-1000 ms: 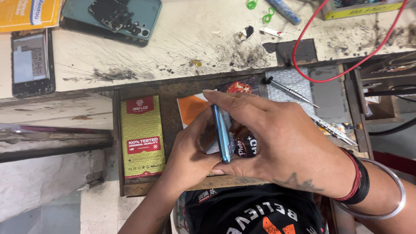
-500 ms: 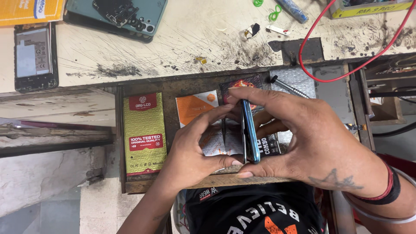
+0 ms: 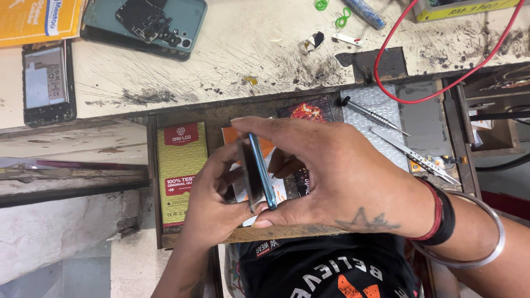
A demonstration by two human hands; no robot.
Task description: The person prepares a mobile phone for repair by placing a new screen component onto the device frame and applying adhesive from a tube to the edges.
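Both hands, left hand (image 3: 212,212) and right hand (image 3: 342,176), grip clamped on a slim blue-edged glossy phone (image 3: 258,177) held edge-up above a scratched wooden drawer (image 3: 232,234).

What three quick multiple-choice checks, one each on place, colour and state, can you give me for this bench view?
1. Where does the green box lie?
A. in the open drawer
B. on the bench top
C. on the floor

2. What colour is the wire looping over the bench?
A. blue
B. red
C. yellow

3. How is the phone held?
A. flat on the bench
B. by one hand only
C. edge-on between both hands

Answers: 1 A, the box sits inside the drawer's wooden frame. 2 B, the loop is plainly red. 3 C, the left hand and the right hand both grip it, its thin edge facing the camera.
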